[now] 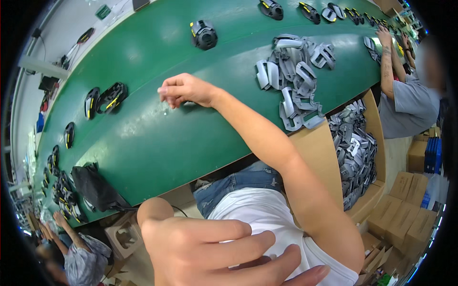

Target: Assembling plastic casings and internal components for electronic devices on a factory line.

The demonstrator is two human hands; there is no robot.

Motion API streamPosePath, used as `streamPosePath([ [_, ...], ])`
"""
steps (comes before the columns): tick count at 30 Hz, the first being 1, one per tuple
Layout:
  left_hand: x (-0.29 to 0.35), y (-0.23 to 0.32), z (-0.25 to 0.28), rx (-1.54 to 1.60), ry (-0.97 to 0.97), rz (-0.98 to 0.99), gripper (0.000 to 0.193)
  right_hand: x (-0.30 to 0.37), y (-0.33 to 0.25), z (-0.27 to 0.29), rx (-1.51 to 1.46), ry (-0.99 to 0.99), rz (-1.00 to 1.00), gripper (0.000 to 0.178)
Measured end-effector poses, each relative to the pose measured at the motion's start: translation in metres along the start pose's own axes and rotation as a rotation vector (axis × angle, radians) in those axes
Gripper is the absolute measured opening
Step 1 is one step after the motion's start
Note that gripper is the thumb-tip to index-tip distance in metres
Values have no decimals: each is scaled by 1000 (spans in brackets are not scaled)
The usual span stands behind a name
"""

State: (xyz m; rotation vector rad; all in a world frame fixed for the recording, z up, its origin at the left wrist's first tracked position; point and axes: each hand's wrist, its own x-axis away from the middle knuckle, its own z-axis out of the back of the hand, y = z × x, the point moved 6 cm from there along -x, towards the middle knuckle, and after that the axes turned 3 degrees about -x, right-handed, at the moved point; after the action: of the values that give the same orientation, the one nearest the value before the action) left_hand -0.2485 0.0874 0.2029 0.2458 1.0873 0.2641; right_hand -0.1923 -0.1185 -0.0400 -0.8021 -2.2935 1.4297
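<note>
My right hand (188, 90) reaches over the green table, its fingers curled in and the tips drawn together. What they hold, if anything, is hidden. A sliver of a grey part (190, 103) shows beneath this hand, mostly covered by it. Close to the camera, my left hand (214, 252) looms large, its fingers bent and spread apart; no held thing shows, and its palm is hidden. Right of my right hand lies a heap of grey plastic frames (291, 71). Beyond it sits a black round housing (204, 35) with yellow marks.
The green table (148, 157) curves across the view. Black-and-yellow housings (110, 97) stand along it, near a black bag (98, 186). A carton of grey parts (353, 148) adjoins the front edge. People work at right (405, 95) and lower left (86, 260). Cartons (398, 209) stack at right.
</note>
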Motion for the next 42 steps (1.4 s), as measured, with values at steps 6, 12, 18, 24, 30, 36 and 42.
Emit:
streamPosePath([
  [6,-2,-2,-13,62,-124,22,20,4,-1,-6,-49,-38,6,33],
  [12,-9,-9,-37,135,86,-298,25,-3,0,-6,-70,-57,21,30],
  [18,-14,-4,-66,209,-170,-272,24,-8,0,4,-55,-38,-13,27],
  [24,-3,-21,-53,770,237,-38,41,-8,5,0,-89,-44,-9,26],
  [30,-13,-28,-48,779,110,21,44,-8,7,1,-114,-61,7,29],
  [36,-2,-37,-43,709,10,6,24,-2,0,3,-85,-64,-31,25],
  [42,21,-125,-54,265,-311,434,30,-10,3,-1,-120,-129,-26,29],
])
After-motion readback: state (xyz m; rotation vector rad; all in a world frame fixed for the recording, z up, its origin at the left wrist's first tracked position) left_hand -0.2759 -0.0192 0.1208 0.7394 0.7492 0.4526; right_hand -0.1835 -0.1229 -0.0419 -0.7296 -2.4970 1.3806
